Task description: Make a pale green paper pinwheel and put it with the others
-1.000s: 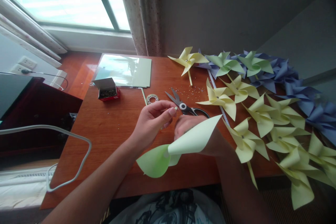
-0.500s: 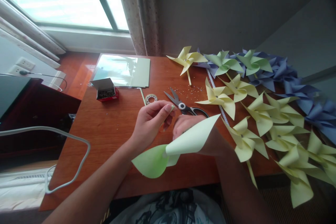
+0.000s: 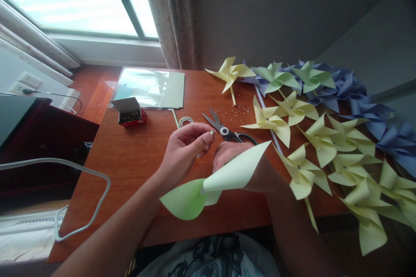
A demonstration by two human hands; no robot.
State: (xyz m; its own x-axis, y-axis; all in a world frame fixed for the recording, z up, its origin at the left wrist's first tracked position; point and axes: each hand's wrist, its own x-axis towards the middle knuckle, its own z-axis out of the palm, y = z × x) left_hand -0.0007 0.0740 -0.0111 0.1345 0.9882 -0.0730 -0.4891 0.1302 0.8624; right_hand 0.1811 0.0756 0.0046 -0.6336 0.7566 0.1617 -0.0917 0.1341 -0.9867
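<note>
- Head view: left hand [image 3: 182,147] is half curled, its thumb and forefinger pinched together on a small pale-green piece [image 3: 212,133].
- Pinched piece: its visible tip juts from the fingertips toward the right hand [image 3: 224,153]. How far it extends inside the fingers cannot be seen.
- Right hand: just beside the left fingertips, fingers curled and partly hidden. What it grips cannot be told.
- Green pinwheel [image 3: 224,177]: positioned on the person's side of both hands, overlapping the right hand and wrist.
- Long axis of the pinwheel, as seen: slanted, from near the left forearm up to above the right wrist.
- Pale blade [image 3: 242,169]: points right and away from the person, across the right wrist.
- Darker green blade [image 3: 183,199]: points left, toward the left forearm.
- Scissors [image 3: 224,131]: beyond both hands, handles near the right hand, blade tips pointing away and left.
- Tape roll [image 3: 186,121]: just beyond the left hand.
- Yellow pinwheels [image 3: 300,173]: right of the right hand.
</note>
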